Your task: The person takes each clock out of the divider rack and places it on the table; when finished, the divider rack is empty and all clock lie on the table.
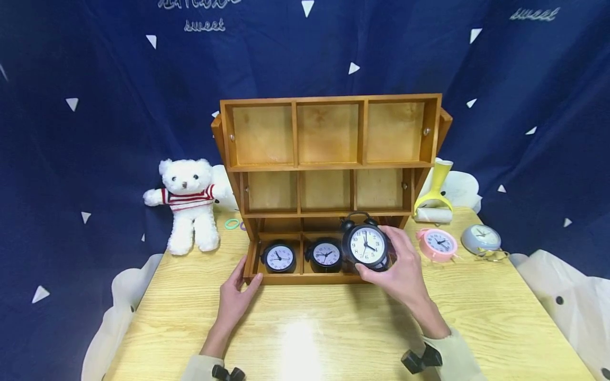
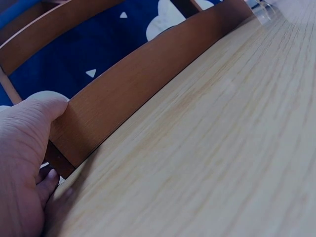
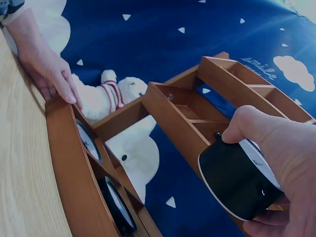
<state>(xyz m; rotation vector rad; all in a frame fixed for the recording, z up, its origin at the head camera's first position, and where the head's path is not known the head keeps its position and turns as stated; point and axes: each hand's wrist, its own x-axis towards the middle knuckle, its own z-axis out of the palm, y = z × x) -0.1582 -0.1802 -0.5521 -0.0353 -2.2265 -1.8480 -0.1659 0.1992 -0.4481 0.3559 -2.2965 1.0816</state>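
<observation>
Right hand: fingers grasp a round, black twin-bell alarm clock. Left hand: fingers clasp a tiered, brown wooden rack at its seven-o'clock corner.

The rack is showing smooth brown wood with fine grain and a low sheen. The tabletop is showing pale, grained wood and is throwing back a glossy white glare. The held clock is looking smooth and black, with a soft sheen. The bear is showing fluffy plush, its shirt looking like cloth, and the curtain is showing creased blue cloth. The roller is looking smooth and plastic; the pink clock, small here, is perhaps showing plastic too.
</observation>
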